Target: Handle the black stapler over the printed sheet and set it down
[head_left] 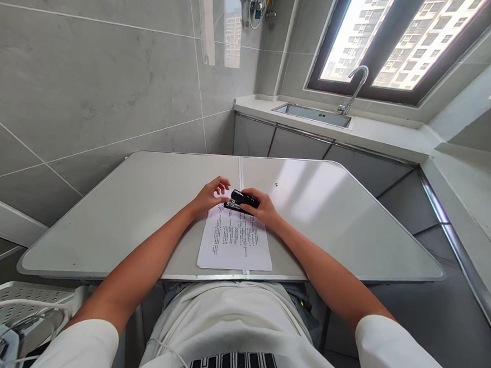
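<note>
A black stapler [244, 197] is in my right hand [263, 206], whose fingers lie over its top and whose thumb is at its lower side. The stapler's front points left, with a gap and some metal showing between its upper arm and base. My left hand [213, 196] is at that front end. Its thumb reaches the stapler's tip while the other fingers are apart and loosely curled. Beneath both hands lie printed white sheets of paper [235, 256]. The stapler and hands cover their far edge, and I cannot tell how many sheets there are.
The pale folding table [331, 223] has a seam down its middle. At the lower left stands a white perforated basket [23, 292] with cables and small items. A counter with a sink [313, 115] and faucet [355, 88] is beyond, under a window. A tiled wall [110, 73] is on the left.
</note>
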### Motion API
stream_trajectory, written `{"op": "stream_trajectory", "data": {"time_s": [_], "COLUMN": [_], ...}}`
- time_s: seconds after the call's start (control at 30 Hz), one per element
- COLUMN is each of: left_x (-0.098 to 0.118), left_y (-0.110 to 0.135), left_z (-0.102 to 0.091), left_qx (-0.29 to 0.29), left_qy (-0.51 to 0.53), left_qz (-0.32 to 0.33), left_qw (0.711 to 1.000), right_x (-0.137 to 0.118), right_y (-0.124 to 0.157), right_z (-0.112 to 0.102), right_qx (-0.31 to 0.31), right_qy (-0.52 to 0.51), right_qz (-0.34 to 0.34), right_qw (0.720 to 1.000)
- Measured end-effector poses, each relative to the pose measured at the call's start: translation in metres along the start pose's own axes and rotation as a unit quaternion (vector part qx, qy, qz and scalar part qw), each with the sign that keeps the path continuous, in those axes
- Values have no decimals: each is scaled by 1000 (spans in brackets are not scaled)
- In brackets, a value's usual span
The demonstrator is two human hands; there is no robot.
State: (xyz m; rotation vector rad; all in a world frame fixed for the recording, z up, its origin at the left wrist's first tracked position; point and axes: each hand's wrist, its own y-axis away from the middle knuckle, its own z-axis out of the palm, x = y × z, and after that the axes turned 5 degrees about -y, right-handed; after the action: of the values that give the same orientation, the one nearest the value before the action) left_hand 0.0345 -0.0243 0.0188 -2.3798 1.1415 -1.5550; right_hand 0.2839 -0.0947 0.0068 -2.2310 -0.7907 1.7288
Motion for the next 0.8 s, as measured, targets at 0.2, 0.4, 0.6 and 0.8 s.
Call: {"op": "stream_trajectory", "data": {"time_s": [0.2, 0.4, 0.6, 0.8], "left_x": [-11, -24, -25, -25], "left_y": [-6, -5, -4, -3], "left_z": [0, -2, -2, -4], "left_qx": [154, 180, 168, 163], "left_qy": [13, 3, 2, -3], "left_qz": [-72, -112, -137, -153], "left_qw": [985, 977, 976, 975], "right_x": [8, -1, -18, -23], "right_y": [0, -5, -6, 0], "right_z": [8, -9, -47, -97], "right_qx": [-89, -166, -232, -284], "right_qy": [22, 91, 147, 174], "right_qz": [17, 35, 102, 197], "right_qw": [996, 981, 956, 922]}}
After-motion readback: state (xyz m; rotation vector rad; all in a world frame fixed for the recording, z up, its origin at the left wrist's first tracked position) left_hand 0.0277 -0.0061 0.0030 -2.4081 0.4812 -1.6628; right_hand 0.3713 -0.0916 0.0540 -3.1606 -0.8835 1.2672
